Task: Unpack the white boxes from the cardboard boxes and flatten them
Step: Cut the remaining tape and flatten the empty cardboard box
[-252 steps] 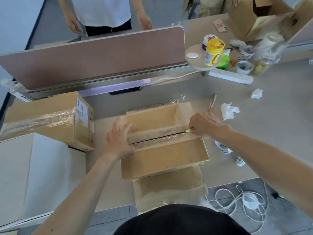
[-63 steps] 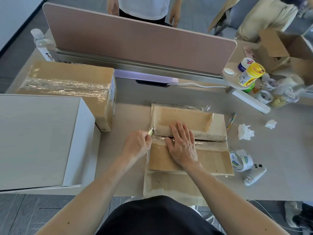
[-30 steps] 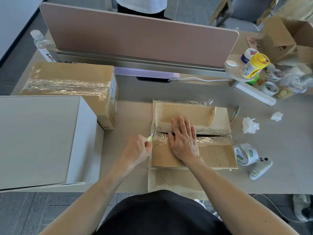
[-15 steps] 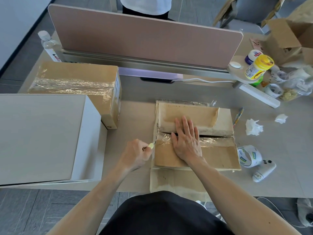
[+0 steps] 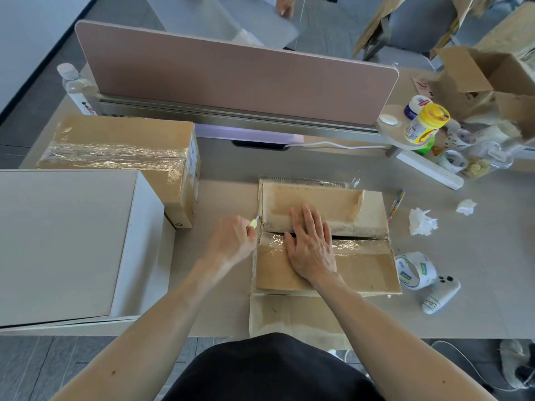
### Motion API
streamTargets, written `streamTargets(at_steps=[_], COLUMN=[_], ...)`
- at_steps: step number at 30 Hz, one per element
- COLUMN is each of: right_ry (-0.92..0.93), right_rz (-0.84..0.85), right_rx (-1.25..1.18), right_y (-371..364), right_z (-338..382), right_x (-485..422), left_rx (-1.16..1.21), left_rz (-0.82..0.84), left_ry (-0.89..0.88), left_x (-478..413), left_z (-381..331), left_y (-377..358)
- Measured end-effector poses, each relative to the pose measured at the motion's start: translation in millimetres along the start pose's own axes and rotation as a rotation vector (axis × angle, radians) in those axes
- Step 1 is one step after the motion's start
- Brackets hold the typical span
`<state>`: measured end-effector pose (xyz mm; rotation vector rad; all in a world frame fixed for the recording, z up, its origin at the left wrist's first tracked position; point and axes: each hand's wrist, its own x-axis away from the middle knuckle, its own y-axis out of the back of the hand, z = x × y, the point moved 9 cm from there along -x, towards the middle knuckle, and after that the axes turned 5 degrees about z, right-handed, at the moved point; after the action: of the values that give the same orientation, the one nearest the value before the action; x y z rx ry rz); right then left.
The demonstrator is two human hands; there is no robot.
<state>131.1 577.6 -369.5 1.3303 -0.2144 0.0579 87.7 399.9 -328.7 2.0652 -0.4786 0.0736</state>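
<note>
Left grip (image 5: 234, 238) closed around a small yellow-tipped cutter (image 5: 254, 223) at the flattened cardboard box's (image 5: 333, 264) left taped seam, right grip (image 5: 311, 247) open, palm flat on that box, mid counter (image 5: 225, 175), white box (image 5: 66, 241) at left, sealed cardboard box (image 5: 121, 149) behind it, tape roll (image 5: 417, 270) to the right.

Pretty tight on the near-left side: the left hand (image 5: 234, 241), closed round a small yellow-tipped cutter (image 5: 254, 223), sits at the flattened carton's (image 5: 362, 267) left edge, and left of that grip there's only a bare strip of desk (image 5: 223, 198) before the white box (image 5: 66, 244) and the taped cardboard box (image 5: 121, 149) wall it off. The right hand (image 5: 311, 247) lies flat just right of the cutter. Farther right, the tape roll (image 5: 417, 270) and crumpled tissues (image 5: 422, 221) clutter the desk.
</note>
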Motion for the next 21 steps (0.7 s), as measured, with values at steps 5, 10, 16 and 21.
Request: streamTargets(at_steps=[5, 10, 16, 21], right_ry=[-0.004, 0.0, -0.003, -0.004], right_rz=[0.018, 0.006, 0.014, -0.001], right_rx=[0.004, 0.0, 0.001, 0.006], right_y=[-3, -2, -2, -2], right_z=[-1, 0, 0, 0], right_x=[-2, -1, -1, -1], left_rx=[0.008, -0.089, -0.152, -0.117], left_rz=[-0.036, 0.024, 0.091, 0.13], left_ry=[-0.008, 0.025, 0.039, 0.025], left_x=[4, 3, 3, 11], left_z=[-3, -3, -10, -9], left_y=[3, -7, -6, -6])
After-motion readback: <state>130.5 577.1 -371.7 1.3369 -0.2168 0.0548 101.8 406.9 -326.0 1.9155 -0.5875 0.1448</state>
